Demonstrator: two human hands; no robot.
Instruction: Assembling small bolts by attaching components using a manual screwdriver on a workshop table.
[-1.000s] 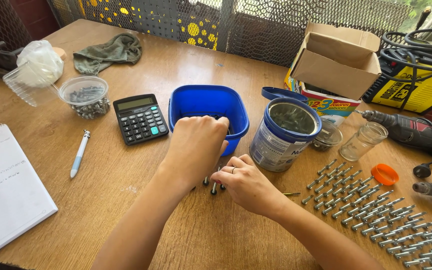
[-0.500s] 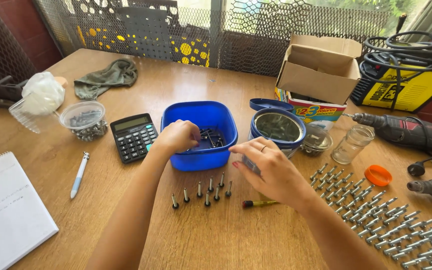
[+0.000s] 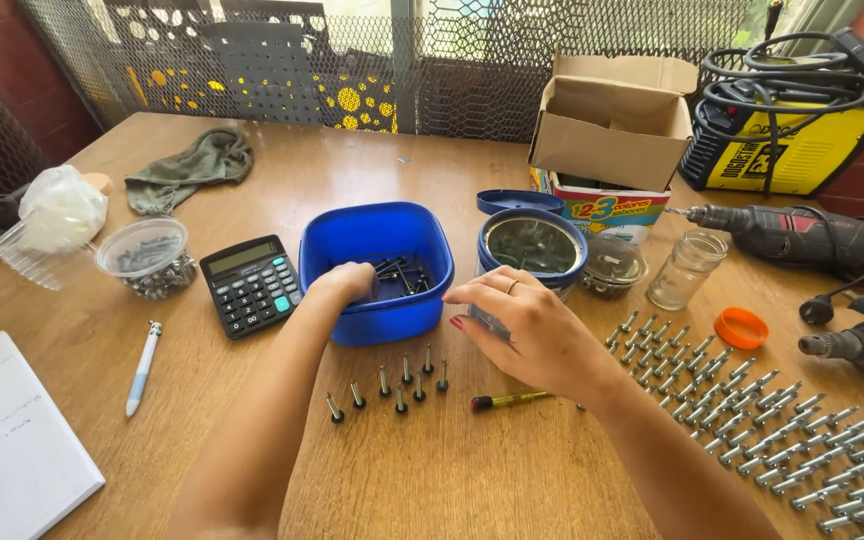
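My left hand (image 3: 345, 282) reaches into a blue square tub (image 3: 377, 232) that holds dark bolts (image 3: 400, 275); its fingers are curled among them, and whether it grips one I cannot tell. My right hand (image 3: 527, 335) hovers with fingers spread beside a blue-rimmed tin can (image 3: 532, 245), holding nothing. In front of the tub several small bolts (image 3: 392, 385) stand upright in two short rows on the wooden table (image 3: 432, 470). A yellow-handled tool (image 3: 507, 401) lies just under my right hand.
Many silver bolts (image 3: 752, 420) stand in rows at the right. A calculator (image 3: 251, 283), pen (image 3: 142, 367), notepad (image 3: 2, 440) and clear cup of screws (image 3: 149, 257) lie left. A glass jar (image 3: 687, 268), orange lid (image 3: 740, 327), cardboard box (image 3: 612, 120), drills (image 3: 802, 235) and welder (image 3: 792, 120) sit at the right.
My left hand rose from the standing bolts and moved into the blue tub. My right hand lifted off the table toward the tin can. The view shifted back.
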